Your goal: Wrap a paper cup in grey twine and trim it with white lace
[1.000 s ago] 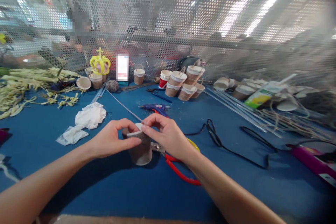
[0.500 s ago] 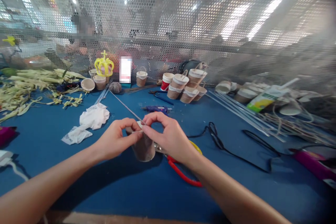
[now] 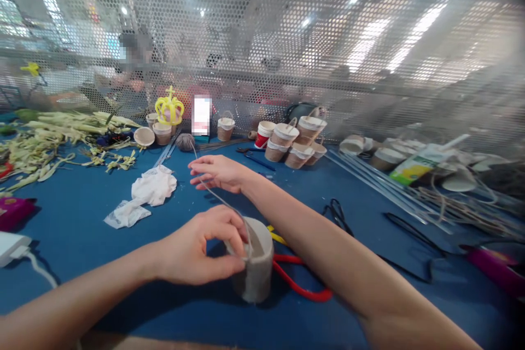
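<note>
My left hand [image 3: 211,246] pinches the rim of a grey, open-topped cup [image 3: 259,276], thumb outside and fingers reaching into it. A thin grey strand of yarn [image 3: 219,197] passes by these fingers at the rim and runs back to a ball of yarn [image 3: 186,143]. Stretched out over the table, my right hand [image 3: 219,173] is open, fingers spread beside the strand. Whether they touch it I cannot tell. Red handles of a cutting tool [image 3: 305,292] show behind the cup; its jaws are hidden.
Crumpled white tissue [image 3: 153,186] lies left of my right hand. Small cups with handles [image 3: 281,139] are stacked at the back, by blue-handled pliers [image 3: 260,162]. Clear sticks [image 3: 377,186] and a black cord [image 3: 406,229] lie right. A perforated screen [image 3: 266,38] stands behind.
My right hand has left the cup and reached forward along the yarn, its fingers opening. The cup now sits farther right and nearer me, still in my left hand. The view has shifted slightly.
</note>
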A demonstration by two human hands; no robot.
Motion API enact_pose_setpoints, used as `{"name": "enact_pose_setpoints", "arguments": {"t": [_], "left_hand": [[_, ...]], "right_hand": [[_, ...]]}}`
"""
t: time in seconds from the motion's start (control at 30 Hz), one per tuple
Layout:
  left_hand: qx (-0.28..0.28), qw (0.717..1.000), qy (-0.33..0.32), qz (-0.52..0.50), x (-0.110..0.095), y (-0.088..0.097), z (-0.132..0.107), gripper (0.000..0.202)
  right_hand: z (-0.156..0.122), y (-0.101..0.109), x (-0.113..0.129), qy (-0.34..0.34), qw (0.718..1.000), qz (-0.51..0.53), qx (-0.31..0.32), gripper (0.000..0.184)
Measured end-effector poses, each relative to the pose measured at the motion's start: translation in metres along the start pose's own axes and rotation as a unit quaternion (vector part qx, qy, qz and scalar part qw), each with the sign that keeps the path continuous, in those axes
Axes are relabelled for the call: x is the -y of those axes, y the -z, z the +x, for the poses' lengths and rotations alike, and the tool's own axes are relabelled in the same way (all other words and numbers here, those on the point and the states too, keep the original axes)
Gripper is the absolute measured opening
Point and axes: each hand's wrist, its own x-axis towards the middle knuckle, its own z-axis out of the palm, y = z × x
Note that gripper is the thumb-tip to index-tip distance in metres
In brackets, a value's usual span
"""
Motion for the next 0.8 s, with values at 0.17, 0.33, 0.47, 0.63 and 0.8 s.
{"name": "enact_pose_setpoints", "arguments": {"t": [0.17, 0.33, 0.47, 0.63, 0.8], "left_hand": [[0.049, 0.997, 0.001, -0.063, -0.002, 0.003, -0.002, 0.010], [0.020, 0.988, 0.036, -0.147, 0.011, 0.003, -0.002, 0.009], [-0.088, 0.974, 0.081, -0.190, 0.026, 0.003, 0.001, 0.015], [-0.275, 0.918, 0.138, -0.249, 0.042, 0.010, 0.005, 0.020], [-0.324, 0.914, 0.157, -0.188, 0.057, 0.013, 0.004, 0.016]], "right_hand": [[0.019, -0.001, 0.014, 0.074, 0.997, 0.000, -0.013, 0.019], [0.028, -0.012, 0.059, 0.195, 0.979, -0.039, -0.047, 0.015], [0.026, -0.038, 0.084, 0.266, 0.878, -0.377, 0.130, 0.005], [0.009, -0.036, 0.084, 0.315, 0.745, -0.587, -0.032, 0.016], [-0.020, 0.021, 0.051, 0.205, 0.796, -0.529, -0.210, 0.021]]}}
